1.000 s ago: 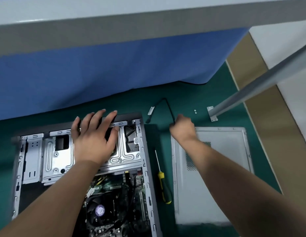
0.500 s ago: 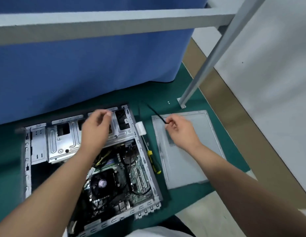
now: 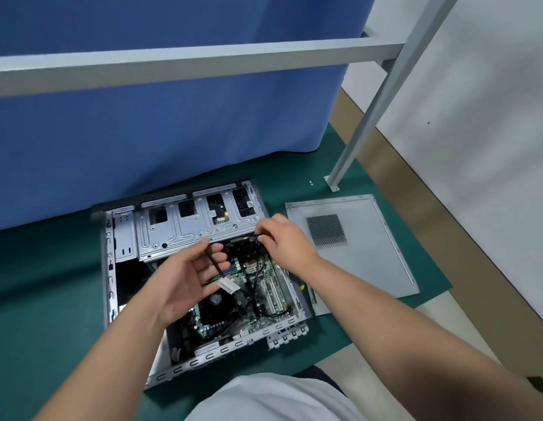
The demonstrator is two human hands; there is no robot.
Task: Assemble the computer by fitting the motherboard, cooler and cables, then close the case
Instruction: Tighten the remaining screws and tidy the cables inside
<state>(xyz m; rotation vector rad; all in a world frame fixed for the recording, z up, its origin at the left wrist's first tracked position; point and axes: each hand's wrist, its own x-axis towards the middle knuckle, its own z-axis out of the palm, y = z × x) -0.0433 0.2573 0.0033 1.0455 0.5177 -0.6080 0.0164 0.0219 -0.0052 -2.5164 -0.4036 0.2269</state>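
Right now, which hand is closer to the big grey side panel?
Right. The right hand pinches the cable just beside the panel, over the case's right edge. The left hand is farther away, over the middle of the case.

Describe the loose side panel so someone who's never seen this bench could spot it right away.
Start at the open computer case lying on the green mat. Just to its right, flat on the mat, is the side panel. It is the only plain grey metal sheet there, marked by a dark square patch of vent holes near its upper left.

1 case (image 3: pixel 107 268), 1 panel (image 3: pixel 370 253), 2 hands (image 3: pixel 185 281)
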